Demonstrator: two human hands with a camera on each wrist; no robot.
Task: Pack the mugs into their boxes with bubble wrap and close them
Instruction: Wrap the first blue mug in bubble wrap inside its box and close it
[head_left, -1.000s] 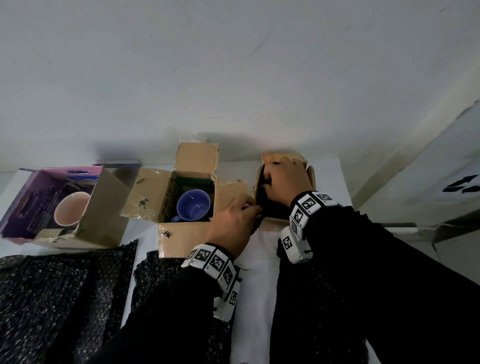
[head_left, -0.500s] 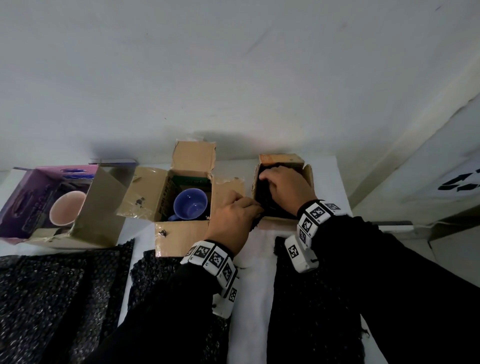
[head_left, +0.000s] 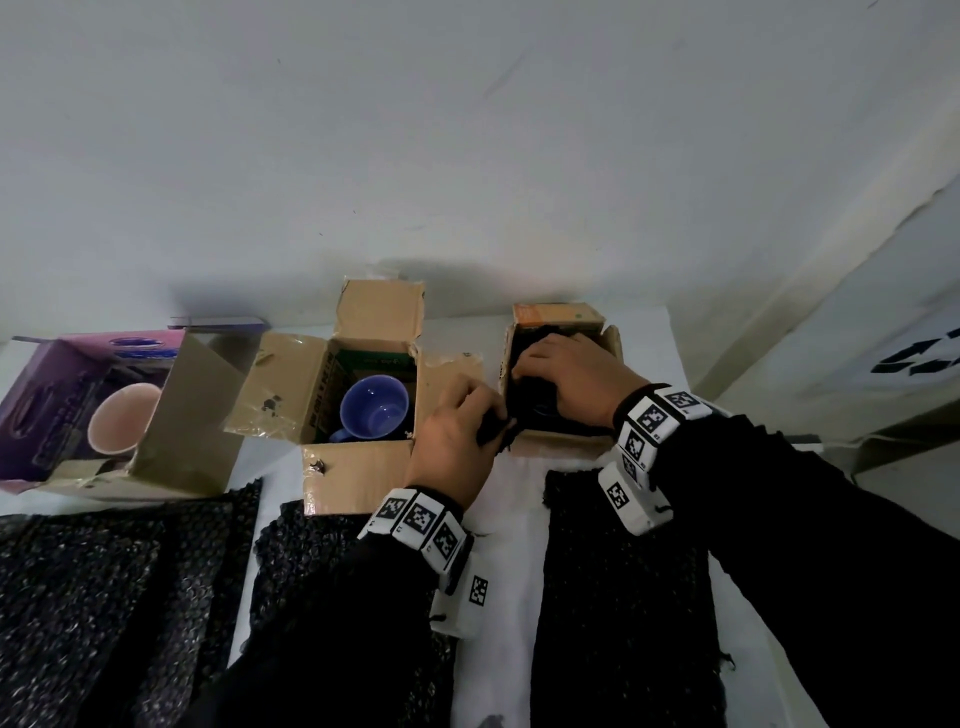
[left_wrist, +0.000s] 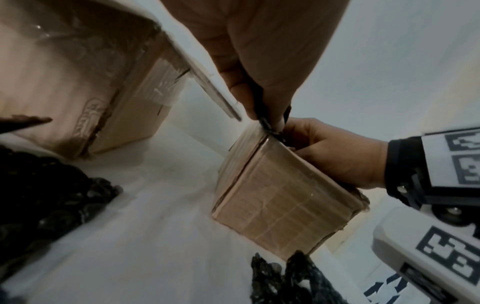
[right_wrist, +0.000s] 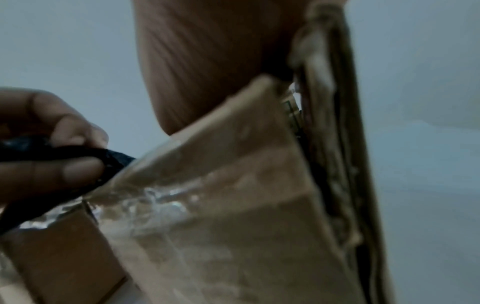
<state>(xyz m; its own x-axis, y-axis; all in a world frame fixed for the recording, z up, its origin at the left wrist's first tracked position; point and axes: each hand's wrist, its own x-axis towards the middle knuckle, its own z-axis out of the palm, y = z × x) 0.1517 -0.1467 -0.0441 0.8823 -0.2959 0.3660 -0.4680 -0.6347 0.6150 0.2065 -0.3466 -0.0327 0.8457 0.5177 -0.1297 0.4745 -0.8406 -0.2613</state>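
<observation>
While the left hand (head_left: 457, 441) pinches black bubble wrap (head_left: 530, 400) at the right box (head_left: 558, 322), right hand (head_left: 571, 379) presses inside; the blue mug (head_left: 374, 410) stands mouth-up in the middle box (head_left: 358, 467).

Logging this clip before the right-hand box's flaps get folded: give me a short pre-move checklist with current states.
1. Bubble wrap inside the right box: not ok, an edge pokes over the left wall.
2. Left hand grip on that edge: ok, pinched.
3. Right hand pressing the wrap down: ok.
4. Mug inside: cannot tell, hidden.
5. Flaps free to fold: not ok, both hands in the way.
6. Blue mug wrapped: not ok, bare.
</observation>
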